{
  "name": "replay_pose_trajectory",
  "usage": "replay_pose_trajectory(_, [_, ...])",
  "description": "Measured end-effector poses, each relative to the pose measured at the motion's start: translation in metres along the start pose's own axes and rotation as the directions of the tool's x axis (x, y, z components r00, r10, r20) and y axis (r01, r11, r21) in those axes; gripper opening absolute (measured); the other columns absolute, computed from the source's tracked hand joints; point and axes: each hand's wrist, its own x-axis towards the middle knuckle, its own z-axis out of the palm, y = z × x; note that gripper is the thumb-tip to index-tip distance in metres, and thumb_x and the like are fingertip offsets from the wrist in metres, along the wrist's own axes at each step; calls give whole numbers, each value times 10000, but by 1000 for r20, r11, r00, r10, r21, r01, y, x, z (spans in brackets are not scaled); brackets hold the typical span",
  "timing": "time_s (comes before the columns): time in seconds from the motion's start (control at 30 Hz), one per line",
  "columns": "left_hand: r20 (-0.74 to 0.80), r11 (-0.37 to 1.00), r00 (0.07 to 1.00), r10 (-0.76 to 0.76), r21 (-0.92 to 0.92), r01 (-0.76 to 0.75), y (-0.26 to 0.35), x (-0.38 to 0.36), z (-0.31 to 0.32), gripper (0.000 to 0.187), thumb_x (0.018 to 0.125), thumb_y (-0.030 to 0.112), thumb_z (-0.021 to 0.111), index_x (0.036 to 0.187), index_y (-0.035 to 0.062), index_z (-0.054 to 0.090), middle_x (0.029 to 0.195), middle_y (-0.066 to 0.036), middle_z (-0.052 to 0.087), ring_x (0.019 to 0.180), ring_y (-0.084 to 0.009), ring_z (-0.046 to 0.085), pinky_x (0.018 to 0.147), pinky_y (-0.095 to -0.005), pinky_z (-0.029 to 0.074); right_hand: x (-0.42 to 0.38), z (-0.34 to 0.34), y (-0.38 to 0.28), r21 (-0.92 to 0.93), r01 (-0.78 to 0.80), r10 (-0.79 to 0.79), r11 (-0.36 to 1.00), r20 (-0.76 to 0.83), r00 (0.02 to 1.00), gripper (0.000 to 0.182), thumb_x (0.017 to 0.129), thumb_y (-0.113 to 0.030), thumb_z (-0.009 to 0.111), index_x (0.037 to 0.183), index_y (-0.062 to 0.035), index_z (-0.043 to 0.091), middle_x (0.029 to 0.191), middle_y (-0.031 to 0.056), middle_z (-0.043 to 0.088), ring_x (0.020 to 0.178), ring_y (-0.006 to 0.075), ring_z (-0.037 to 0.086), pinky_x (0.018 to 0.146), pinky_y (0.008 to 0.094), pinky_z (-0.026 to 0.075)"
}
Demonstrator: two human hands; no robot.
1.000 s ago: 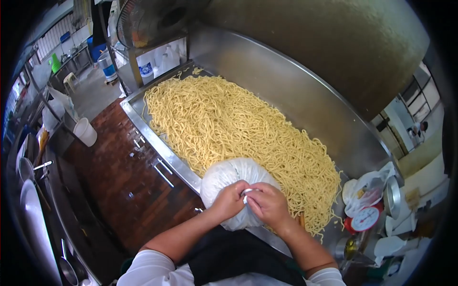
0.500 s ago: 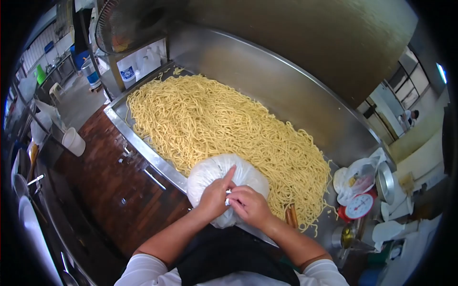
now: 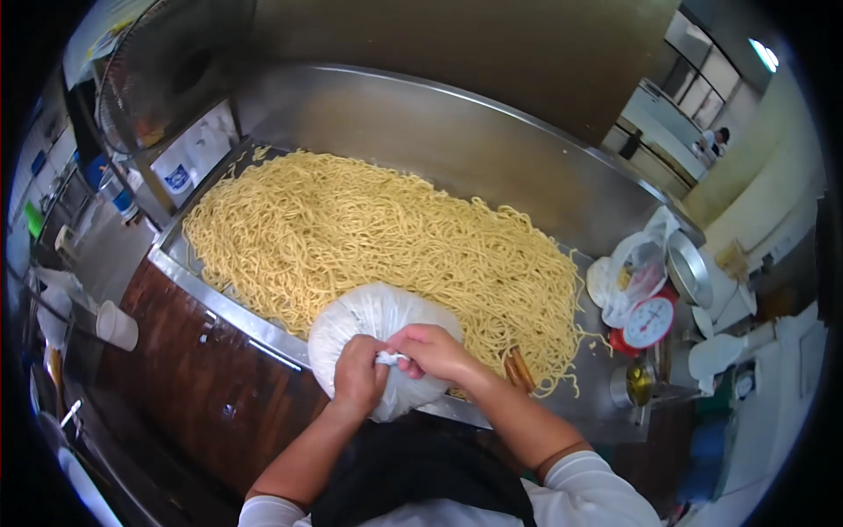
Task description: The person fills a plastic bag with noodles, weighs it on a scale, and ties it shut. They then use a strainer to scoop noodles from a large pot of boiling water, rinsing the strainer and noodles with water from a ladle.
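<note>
A full, whitish plastic bag bulges at the front edge of the metal noodle tray. Its twisted neck runs between my two hands. My left hand is closed around one side of that neck, while my right hand pinches the other side with bent fingers. What fills the bag cannot be made out through the plastic. Behind it, a wide heap of loose yellow noodles covers the tray. Two brown wooden handles stick out of the heap, right of my right hand.
On the right stand a red dial scale with a plastic bag and metal bowl near it, and a pot of yellowish liquid. A fan is at upper left, a white bucket below. Another person is far off.
My left index finger, which was stretched out, has folded onto the bag's neck. Both hands now grip the twist closely. The view has shifted, so the tray appears further left.
</note>
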Motion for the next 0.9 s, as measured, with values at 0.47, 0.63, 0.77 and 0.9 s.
replay_pose_trajectory(0.47, [199,991,978,-66,132,40,-16,2,-65,491,628,-35,611,1113,39,579,1335,-215,517,1257,-409,465,1052,-493,365,8,11,-6,-698,202,-441,687,-179,879,467,871,-462,638,651,-51,623,593,157,589,552,335,576,532,432,449])
replay_pose_trajectory(0.63, [228,974,962,-150,202,104,-23,-12,-66,487,719,107,690,1187,63,564,1444,-228,423,1374,-405,350,1132,-519,262,30,1,1,-798,154,-510,583,-213,833,405,785,-446,728,686,-62,645,623,122,614,553,303,580,531,410,451])
replay_pose_trajectory(0.77, [-6,936,937,-349,49,349,-39,-51,-103,765,821,454,686,1356,-36,443,1369,-274,481,1271,-432,462,1079,-443,367,11,5,-6,-818,464,-657,341,146,740,265,656,-257,834,761,-70,678,817,97,617,790,282,597,710,382,475])
replay_pose_trajectory(0.9, [-95,775,773,-627,23,631,-12,-107,-142,716,856,442,647,1366,-16,440,1340,-251,516,1217,-390,517,1028,-431,418,7,25,5,-730,672,-740,124,383,553,309,603,-190,836,805,-42,655,886,134,578,885,340,556,792,421,455])
